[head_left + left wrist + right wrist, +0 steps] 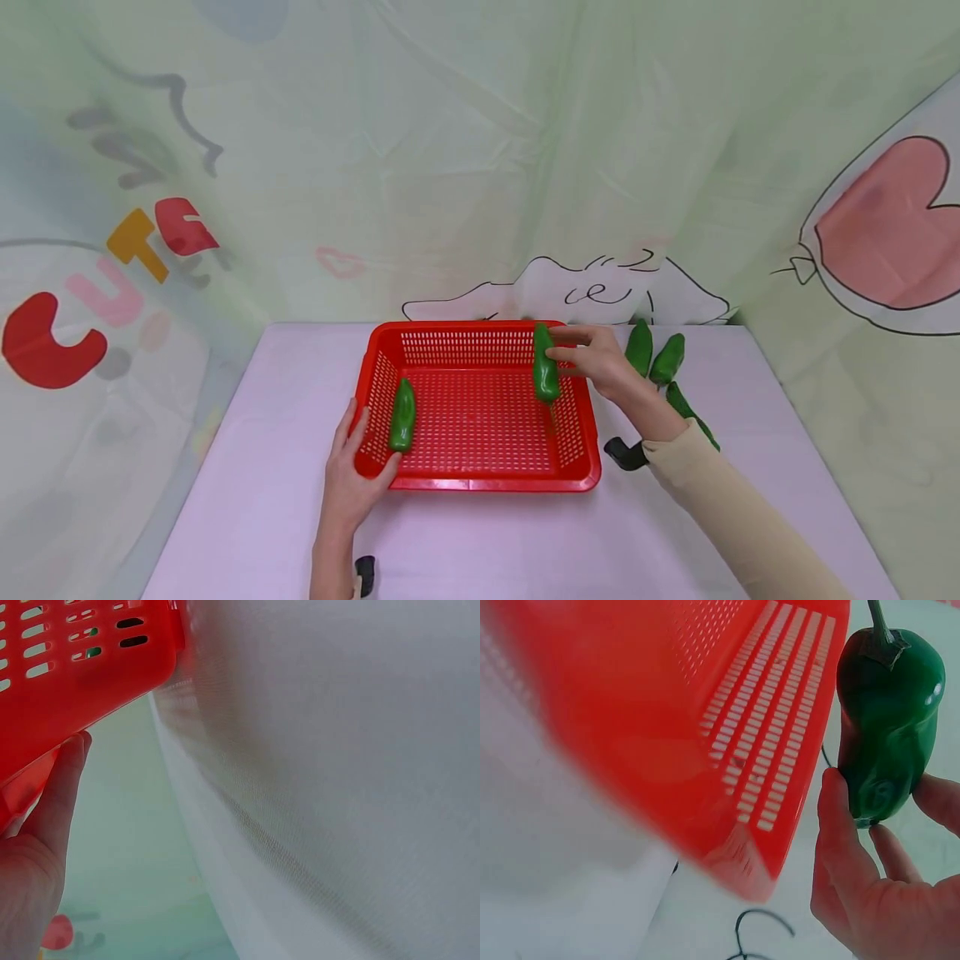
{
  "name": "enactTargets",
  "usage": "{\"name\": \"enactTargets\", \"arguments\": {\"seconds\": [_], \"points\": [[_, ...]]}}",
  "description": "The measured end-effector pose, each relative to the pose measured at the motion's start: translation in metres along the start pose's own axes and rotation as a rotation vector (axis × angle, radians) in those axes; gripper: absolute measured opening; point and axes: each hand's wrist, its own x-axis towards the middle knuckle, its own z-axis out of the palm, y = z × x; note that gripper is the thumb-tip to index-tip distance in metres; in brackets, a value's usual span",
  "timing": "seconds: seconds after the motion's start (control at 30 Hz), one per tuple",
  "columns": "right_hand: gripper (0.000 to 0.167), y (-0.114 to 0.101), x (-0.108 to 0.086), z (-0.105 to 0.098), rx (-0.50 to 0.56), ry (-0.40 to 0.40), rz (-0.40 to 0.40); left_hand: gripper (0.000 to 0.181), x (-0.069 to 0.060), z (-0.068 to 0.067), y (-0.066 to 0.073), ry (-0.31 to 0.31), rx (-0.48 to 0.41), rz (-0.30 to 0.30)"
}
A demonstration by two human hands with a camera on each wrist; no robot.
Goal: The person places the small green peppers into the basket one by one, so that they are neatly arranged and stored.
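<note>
A green pepper (546, 371) is pinched between the fingertips of my right hand (600, 362), over the right part of the red basket (480, 485). In the right wrist view the pepper (889, 712) hangs stem up in the picture, with the right hand (892, 900) at its other end. Another green pepper (402, 417) lies inside the basket at the left. My left hand (352, 475) rests on the basket's front left corner, fingers spread along the rim; in the left wrist view its fingers (64, 780) touch the red wall.
Right of the basket, partly behind the right arm, lie green peppers (667, 360) and a long bumpy green vegetable (693, 414). The pale tabletop (480, 550) ends at a printed curtain (465, 167) behind. Black straps show at both wrists.
</note>
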Motion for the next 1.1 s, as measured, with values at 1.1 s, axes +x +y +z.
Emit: {"name": "enactTargets", "arguments": {"seconds": [1.1], "points": [[0.035,-0.011,0.028,0.132,0.034,-0.155,0.043,0.086,0.001,0.000,-0.002,0.003,-0.010,-0.013]]}}
